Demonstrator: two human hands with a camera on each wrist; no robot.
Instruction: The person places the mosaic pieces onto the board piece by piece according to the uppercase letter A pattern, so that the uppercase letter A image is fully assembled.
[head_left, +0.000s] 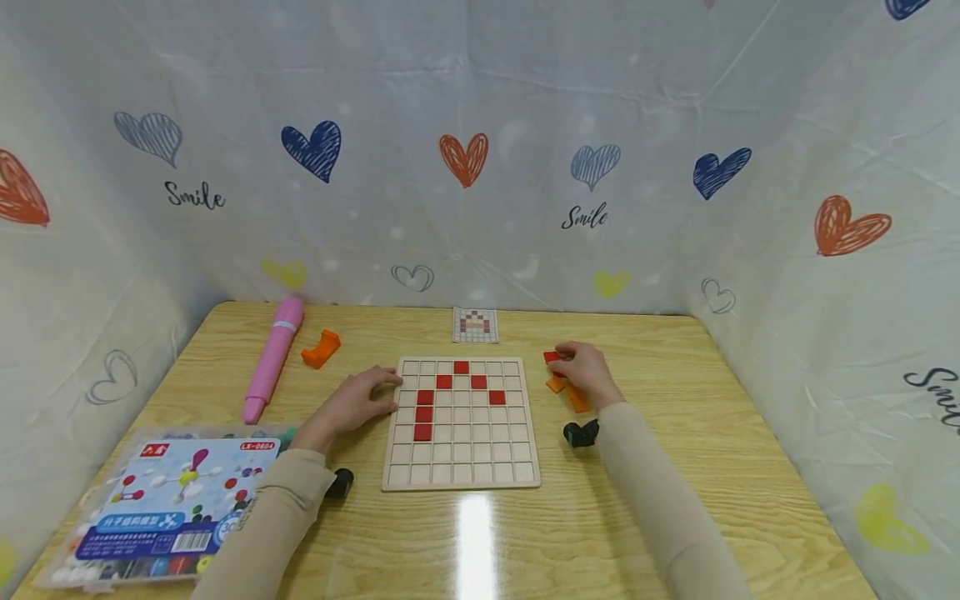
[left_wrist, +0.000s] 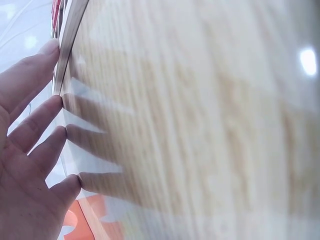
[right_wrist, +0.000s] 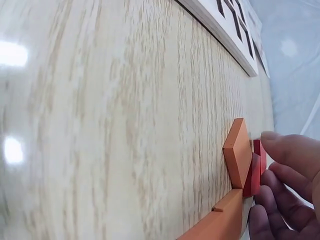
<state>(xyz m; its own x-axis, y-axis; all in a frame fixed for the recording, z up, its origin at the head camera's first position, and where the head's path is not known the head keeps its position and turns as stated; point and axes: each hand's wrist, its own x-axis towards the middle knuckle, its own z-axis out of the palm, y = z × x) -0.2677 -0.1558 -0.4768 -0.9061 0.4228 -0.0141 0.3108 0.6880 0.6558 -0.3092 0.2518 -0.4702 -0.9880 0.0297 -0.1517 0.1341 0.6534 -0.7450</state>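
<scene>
A square wooden grid board (head_left: pixel 460 477) lies on the table with several red square tiles (head_left: pixel 424 414) set in its cells. My left hand (head_left: pixel 356 404) rests at the board's left edge; its thumb touches the board's side in the left wrist view, with the fingers spread on the table. To the right of the board my right hand (head_left: pixel 587 372) pinches a red tile (right_wrist: pixel 257 150) between thumb and fingers, low over the table. Another red tile (right_wrist: pixel 252 181) lies beside it, against orange tiles (right_wrist: pixel 238 152). The hand partly hides this small group.
A small pattern card (head_left: pixel 475 325) lies behind the board. At the left are a pink pen-shaped tube (head_left: pixel 273 362), an orange curved piece (head_left: pixel 321 349) and a clear molecular-model box (head_left: pixel 180 500). Dark objects (head_left: pixel 581 433) sit near both wrists. A patterned curtain (head_left: pixel 465 233) surrounds the table.
</scene>
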